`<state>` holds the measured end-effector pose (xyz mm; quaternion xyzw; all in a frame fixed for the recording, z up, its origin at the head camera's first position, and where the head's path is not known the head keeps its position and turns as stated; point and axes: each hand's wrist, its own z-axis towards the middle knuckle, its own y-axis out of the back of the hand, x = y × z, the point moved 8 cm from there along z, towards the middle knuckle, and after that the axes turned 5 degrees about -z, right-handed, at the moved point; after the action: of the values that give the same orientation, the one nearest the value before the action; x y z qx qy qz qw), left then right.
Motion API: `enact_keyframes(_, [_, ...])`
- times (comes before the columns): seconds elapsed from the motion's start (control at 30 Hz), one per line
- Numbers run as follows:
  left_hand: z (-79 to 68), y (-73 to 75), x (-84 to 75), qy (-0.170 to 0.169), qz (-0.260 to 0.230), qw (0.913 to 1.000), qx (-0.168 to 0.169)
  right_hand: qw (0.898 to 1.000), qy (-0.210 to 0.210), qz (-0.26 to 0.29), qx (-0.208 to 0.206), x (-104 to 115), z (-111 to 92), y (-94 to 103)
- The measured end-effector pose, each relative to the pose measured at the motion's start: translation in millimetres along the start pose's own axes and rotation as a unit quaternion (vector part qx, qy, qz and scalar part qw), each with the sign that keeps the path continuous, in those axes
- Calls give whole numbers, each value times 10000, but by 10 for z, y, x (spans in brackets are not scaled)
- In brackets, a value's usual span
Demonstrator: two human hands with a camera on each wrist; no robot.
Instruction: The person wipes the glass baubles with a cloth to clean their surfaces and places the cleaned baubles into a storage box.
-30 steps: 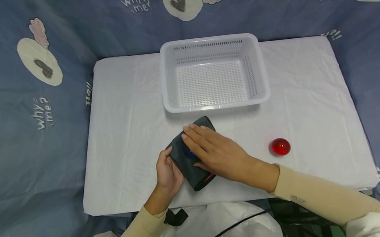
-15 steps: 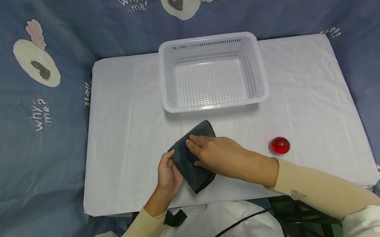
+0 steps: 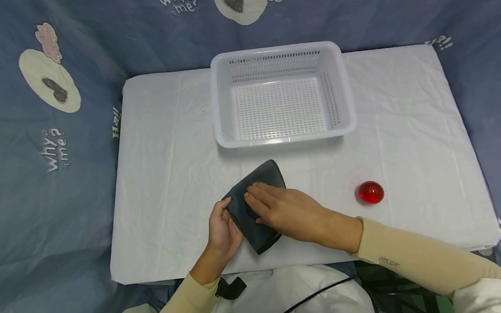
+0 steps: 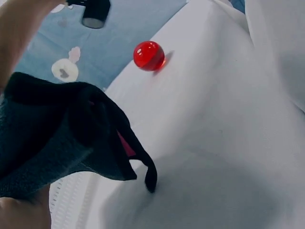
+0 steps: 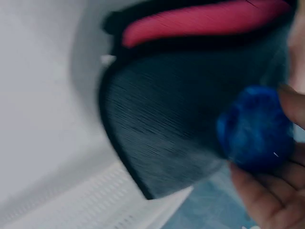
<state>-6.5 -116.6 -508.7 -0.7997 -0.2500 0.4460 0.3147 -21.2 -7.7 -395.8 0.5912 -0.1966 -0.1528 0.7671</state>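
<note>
In the head view my left hand grips the left side of a dark grey fabric pouch-like piece, thumb on top. My right hand lies over the middle of it, fingers bent. The right wrist view shows that hand's thumb and fingers round a translucent blue ball-like thing, held against the fabric. Black binding edges the fabric, and a pink inside shows at its opening. A small loop hangs from its corner in the left wrist view. The head view hides most of the blue thing behind the right hand.
A shiny red ball sits on the white-covered table, right of the hands. Beyond them, at the back middle, stands a white perforated plastic basket. Blue patterned cloth surrounds the table.
The right hand has drawn slightly toward the body over the fabric, its fingers going from straighter to more bent. The fabric has shifted a little nearer. The left hand stays nearly still.
</note>
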Motion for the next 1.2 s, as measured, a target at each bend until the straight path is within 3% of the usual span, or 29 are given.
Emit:
enact_keyframes(0.27, [-3,1,-33,-69,-188,9997,-109,9923,178,-38,-1228,-12,-109,-72])
enact_keyframes(0.4, [-12,-4,-50,-73,-251,9995,-202,9876,-55,114,-1564,-57,-149,-117])
enact_keyframes(0.53, [-13,-4,-73,-108,-195,9994,-257,9855,-559,397,-1552,-121,-170,-134])
enact_keyframes(0.63, [-14,4,-89,-148,-123,9994,-296,9866,-820,557,-1297,-146,-154,-111])
enact_keyframes(0.8, [-25,5,-108,-210,95,9994,-242,9925,-903,493,-662,-136,-91,-78])
enact_keyframes(0.9, [-38,-13,-118,-263,190,9993,-165,9929,-956,486,-509,-140,-74,-95])
enact_keyframes(1.03, [-48,-38,-149,-454,170,9988,-121,9856,-1235,800,-829,-192,-96,-152])
enact_keyframes(1.2, [-35,-66,-178,-589,149,9981,-116,9670,-1575,1318,-1509,-247,-146,-242])
